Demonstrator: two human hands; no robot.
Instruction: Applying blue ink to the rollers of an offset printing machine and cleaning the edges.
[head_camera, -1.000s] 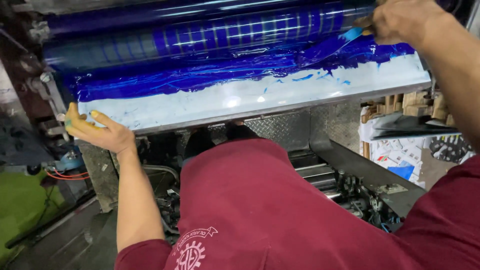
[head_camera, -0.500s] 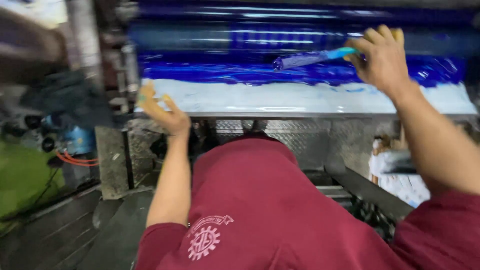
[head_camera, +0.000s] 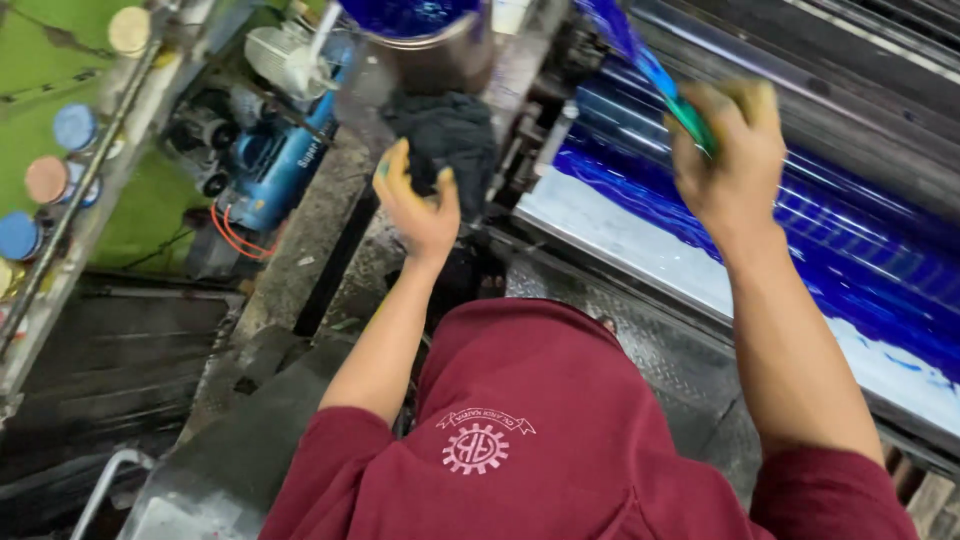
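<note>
Right grip (head_camera: 735, 160) around blue-smeared ink knife (head_camera: 650, 75)

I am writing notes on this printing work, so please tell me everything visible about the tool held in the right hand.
The thin flat spatula with a green-blue handle looks like plastic or metal; I cannot tell which. Its blade end, coated in wet blue ink, points up and left, toward the open can of blue ink. The right hand grips its lower end, fingers closed around the handle. It is tilted, held in the air above the shiny ink-covered blue roller.

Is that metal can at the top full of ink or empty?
Not empty: the can is open, with blue ink visible inside. Its top is cut off by the frame, so the exact fill level cannot be told.
</note>
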